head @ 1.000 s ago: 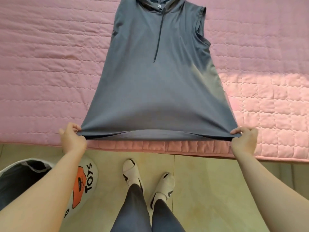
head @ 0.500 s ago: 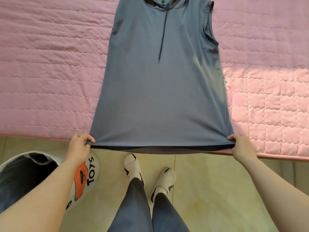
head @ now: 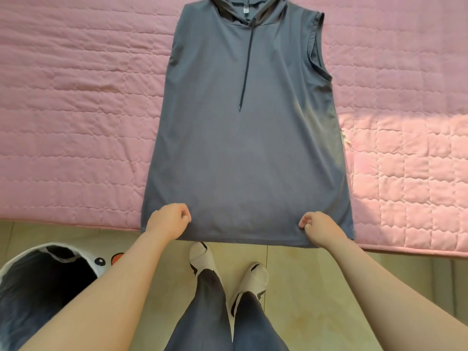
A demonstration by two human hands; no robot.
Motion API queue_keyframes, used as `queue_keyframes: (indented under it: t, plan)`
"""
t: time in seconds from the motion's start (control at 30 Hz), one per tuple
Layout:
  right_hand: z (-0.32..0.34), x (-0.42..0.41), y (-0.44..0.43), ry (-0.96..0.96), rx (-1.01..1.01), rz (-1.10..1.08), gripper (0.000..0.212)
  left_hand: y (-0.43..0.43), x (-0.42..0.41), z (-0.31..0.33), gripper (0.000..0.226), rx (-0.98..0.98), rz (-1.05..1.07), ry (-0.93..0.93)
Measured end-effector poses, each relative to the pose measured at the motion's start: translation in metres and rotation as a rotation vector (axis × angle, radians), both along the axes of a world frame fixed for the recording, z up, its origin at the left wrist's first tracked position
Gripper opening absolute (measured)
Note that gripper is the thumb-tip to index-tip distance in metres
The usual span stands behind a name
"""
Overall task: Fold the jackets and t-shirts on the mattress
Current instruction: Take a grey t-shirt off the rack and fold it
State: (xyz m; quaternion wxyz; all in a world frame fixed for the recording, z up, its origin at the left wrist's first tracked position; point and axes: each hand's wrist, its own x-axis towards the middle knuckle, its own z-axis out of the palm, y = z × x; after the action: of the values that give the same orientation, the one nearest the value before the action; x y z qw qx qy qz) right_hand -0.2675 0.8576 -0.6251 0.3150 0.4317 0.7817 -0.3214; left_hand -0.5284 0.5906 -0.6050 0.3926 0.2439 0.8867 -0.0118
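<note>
Fingers of left hand (head: 168, 221) and right hand (head: 319, 226) curled, resting on grey sleeveless hoodie (head: 245, 153), basket (head: 38, 287) holding dark cloth

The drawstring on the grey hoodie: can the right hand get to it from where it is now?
Probably yes. The drawstring lies exposed on top of the flat grey hoodie, and nothing sits between it and the right hand near the hem; it would mean a long forward stretch.

Both hands let go of the corners and moved inward: left hand (head: 169, 220) and right hand (head: 319, 227) now rest curled on the sleeveless hoodie (head: 243, 148), near its bottom edge.
</note>
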Motion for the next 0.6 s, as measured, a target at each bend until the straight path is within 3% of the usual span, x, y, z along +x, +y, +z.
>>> queue_keyframes:
  t: [0.13, 0.23, 0.4, 0.6]
  plan:
    - [0.011, -0.035, 0.017, 0.099, 0.06, -0.054, 0.032, 0.024, -0.031, 0.005, 0.02, 0.219, 0.177, 0.044]
    - [0.013, -0.072, 0.034, 0.173, 0.059, -0.055, 0.031, 0.043, -0.061, -0.003, 0.023, 0.392, 0.169, 0.125]
    - [0.01, -0.158, 0.066, 0.29, 0.077, -0.066, 0.029, 0.09, -0.122, -0.016, 0.056, 0.432, 0.129, 0.105]
    - [0.006, -0.27, 0.106, 0.417, 0.104, -0.128, 0.024, 0.166, -0.188, -0.024, 0.074, 0.445, 0.027, 0.059]
